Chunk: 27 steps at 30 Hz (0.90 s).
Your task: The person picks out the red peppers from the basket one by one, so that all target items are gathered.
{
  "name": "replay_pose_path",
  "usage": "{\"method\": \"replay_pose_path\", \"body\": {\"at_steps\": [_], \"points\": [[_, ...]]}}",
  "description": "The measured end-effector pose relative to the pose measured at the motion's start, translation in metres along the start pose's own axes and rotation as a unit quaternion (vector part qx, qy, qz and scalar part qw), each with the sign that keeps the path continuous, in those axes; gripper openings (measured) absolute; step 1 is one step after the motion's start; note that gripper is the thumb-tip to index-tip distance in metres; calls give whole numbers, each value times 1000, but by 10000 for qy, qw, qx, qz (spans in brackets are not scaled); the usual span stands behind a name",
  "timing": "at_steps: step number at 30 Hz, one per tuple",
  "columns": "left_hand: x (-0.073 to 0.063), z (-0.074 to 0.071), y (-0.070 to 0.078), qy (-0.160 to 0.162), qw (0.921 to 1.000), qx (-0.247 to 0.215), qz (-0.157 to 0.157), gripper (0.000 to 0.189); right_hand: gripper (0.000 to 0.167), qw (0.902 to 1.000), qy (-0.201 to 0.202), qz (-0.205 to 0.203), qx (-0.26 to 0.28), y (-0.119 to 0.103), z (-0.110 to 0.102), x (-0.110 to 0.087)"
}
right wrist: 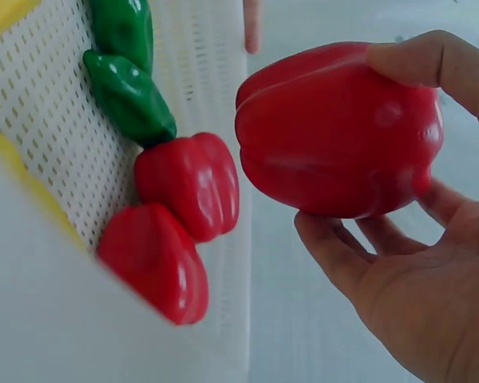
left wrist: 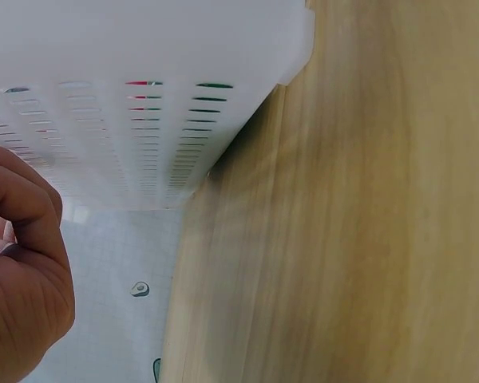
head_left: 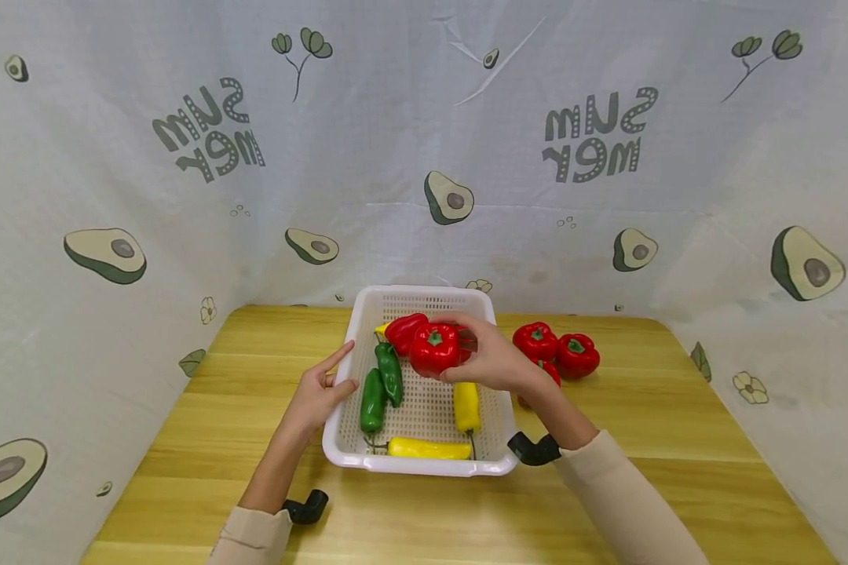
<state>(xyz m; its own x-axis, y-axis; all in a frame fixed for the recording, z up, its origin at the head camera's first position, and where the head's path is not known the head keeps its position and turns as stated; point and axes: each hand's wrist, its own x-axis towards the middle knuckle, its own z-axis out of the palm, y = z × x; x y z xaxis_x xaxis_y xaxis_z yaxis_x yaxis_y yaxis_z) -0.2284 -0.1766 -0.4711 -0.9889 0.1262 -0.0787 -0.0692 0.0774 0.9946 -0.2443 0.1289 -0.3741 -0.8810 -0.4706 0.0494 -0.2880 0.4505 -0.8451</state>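
Observation:
My right hand (head_left: 491,353) grips a red bell pepper (right wrist: 335,132) between thumb and fingers, above a white plastic basket (head_left: 360,314). My left hand (head_left: 318,392) is at the basket's left rim, index finger and thumb extended and touching it, the other fingers bent. In the basket, red bell peppers (right wrist: 188,187) lie toward the back, partly hidden by the held one in the head view. Two green peppers (head_left: 373,400) lie along the left side. A long yellow pepper (head_left: 429,449) lies along the front, and another yellow pepper (head_left: 466,406) is at the right.
Several red bell peppers (head_left: 577,355) sit on the wooden table (head_left: 629,471) right of the basket, partly behind my right forearm. A white curtain (head_left: 396,141) with printed avocados hangs behind and at both sides. Black bands (head_left: 533,449) are on the wrists.

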Motion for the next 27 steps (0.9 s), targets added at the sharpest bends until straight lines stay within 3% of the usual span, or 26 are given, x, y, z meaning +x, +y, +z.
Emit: {"method": "replay_pose_path", "body": {"at_steps": [6, 17, 27], "points": [[-1, 0, 1, -6, 10000, 18, 2, 73, 86, 9996, 245, 153, 12, 8, -12, -12], [-1, 0, 0, -12, 10000, 7, 33, 73, 88, 9977, 662, -26, -120, 30, -36, -37], [-1, 0, 0, -68, 10000, -10, 0, 73, 85, 9936, 1103, 169, 178, 45, -64, -63]]}}
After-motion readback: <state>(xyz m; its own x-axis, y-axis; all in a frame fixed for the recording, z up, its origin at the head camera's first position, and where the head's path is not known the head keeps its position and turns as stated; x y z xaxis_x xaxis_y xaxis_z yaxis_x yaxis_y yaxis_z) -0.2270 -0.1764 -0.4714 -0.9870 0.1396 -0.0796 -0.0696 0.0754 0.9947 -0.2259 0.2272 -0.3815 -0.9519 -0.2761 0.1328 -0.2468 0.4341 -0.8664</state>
